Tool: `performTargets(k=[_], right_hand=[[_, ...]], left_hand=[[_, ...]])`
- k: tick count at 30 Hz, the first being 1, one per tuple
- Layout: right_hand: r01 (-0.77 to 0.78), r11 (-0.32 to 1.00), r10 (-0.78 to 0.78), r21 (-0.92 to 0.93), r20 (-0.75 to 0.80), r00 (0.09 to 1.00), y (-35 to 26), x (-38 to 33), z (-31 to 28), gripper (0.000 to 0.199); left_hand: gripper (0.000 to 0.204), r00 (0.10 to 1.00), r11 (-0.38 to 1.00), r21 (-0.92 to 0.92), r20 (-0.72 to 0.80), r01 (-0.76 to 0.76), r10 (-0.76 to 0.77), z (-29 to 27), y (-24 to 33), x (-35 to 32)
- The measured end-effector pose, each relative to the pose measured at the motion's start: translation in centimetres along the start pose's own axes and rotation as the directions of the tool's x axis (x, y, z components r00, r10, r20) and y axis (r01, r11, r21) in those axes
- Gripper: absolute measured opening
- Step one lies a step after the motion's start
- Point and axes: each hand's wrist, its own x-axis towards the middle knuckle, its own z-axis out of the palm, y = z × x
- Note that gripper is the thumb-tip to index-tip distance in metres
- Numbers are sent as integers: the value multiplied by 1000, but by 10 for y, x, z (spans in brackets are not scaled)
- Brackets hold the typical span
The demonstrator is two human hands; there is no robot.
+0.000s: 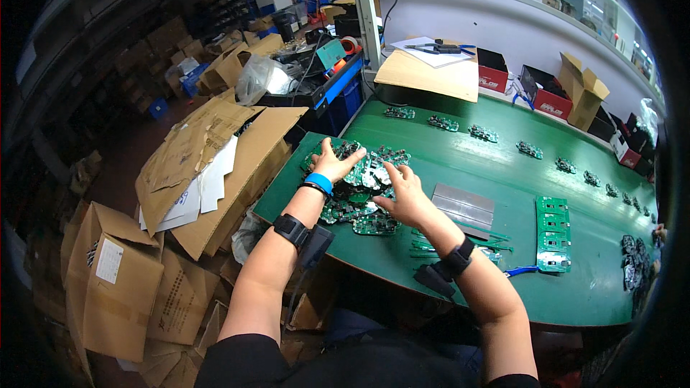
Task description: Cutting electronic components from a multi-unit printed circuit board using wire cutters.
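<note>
A heap of small green circuit boards (375, 224) with black parts lies at the left end of the green table. My left hand (332, 165) is on the heap's far left side, thumb and fingers spread apart. At the heap's right side is my right hand (408, 197), its fingers bent but apart, toward the boards. Neither hand is closed round a board, though some fingertips are hard to make out against the heap.
Right of the heap lie a grey plate (463, 210), thin green strips (496, 238), blue-handled pliers (520, 271) and a green board panel (553, 236). Single boards (484, 134) form a row farther back. Cardboard boxes (122, 280) stand left of the table. A person's hand (659, 233) shows at far right.
</note>
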Motion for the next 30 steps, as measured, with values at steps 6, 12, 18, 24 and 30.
performTargets(k=[6, 12, 18, 24, 30], right_hand=[[-78, 996, 76, -45, -36, 996, -13, 15, 22, 83], [59, 998, -59, 3, -32, 998, -12, 12, 33, 79], [-1, 999, -1, -52, -39, 999, -17, 11, 29, 76], [10, 1000, -10, -8, -19, 1000, -14, 11, 28, 70], [14, 999, -13, 30, -31, 999, -11, 13, 29, 70]], left_hand=[[129, 993, 997, 67, 111, -48, 41, -11, 1, 3], [124, 990, 977, 202, 134, -71, 44, -20, 4, 6], [120, 965, 978, 133, 228, -163, 130, -26, 0, 12], [121, 977, 971, 132, 94, -201, 190, -15, 3, 1], [90, 968, 969, 82, 120, -233, 223, -8, -4, 20]])
